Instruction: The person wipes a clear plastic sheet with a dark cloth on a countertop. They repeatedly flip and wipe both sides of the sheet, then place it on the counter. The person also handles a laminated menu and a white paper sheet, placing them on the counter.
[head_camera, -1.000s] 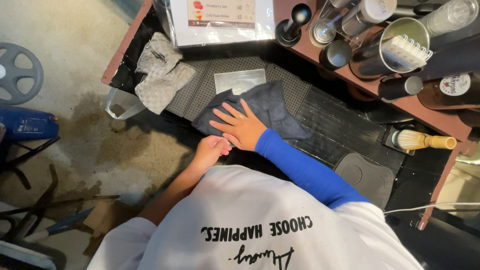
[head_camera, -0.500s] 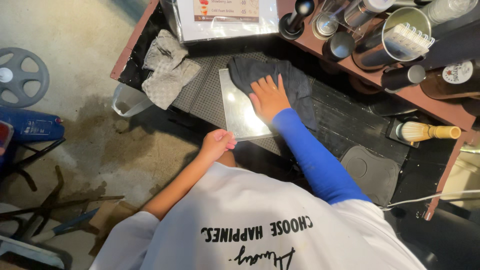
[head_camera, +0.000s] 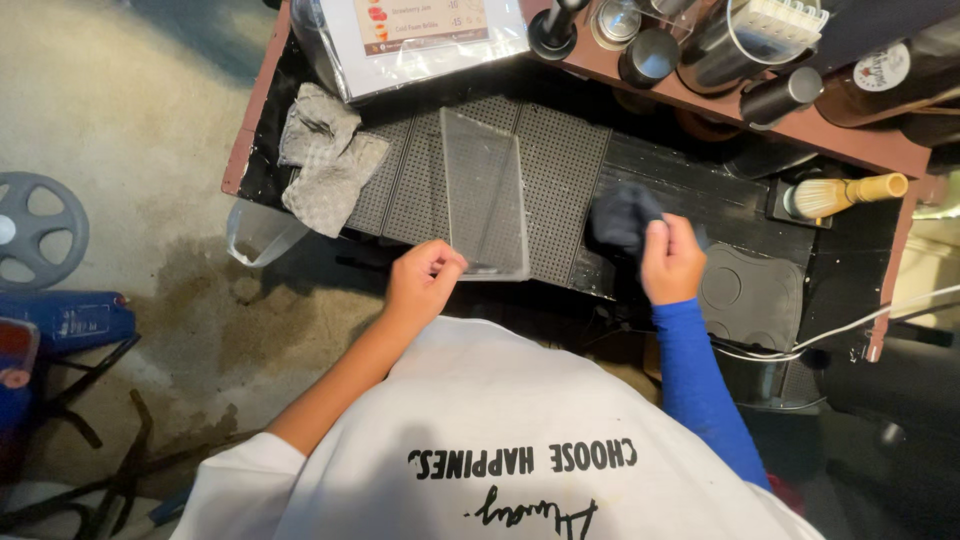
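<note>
My left hand (head_camera: 422, 280) grips the near left corner of a clear rectangular plastic tray (head_camera: 484, 190) that lies on the black perforated mat (head_camera: 560, 160) of the counter. My right hand (head_camera: 670, 258) is closed on a bunched dark cloth (head_camera: 622, 216), to the right of the tray, over the black slatted part of the counter. A blue sleeve covers my right forearm.
A crumpled grey rag (head_camera: 325, 155) lies at the counter's left end. A laminated card (head_camera: 420, 30) leans at the back. Metal cups and jugs (head_camera: 740, 45) stand on the brown shelf. A bamboo whisk (head_camera: 840, 195) and a dark round-cornered pad (head_camera: 750, 295) sit at right.
The dark cloth was spread flat on the tray under my right hand; now it is bunched and pulled off to the right. The clear tray is uncovered, and my left hand has taken its corner.
</note>
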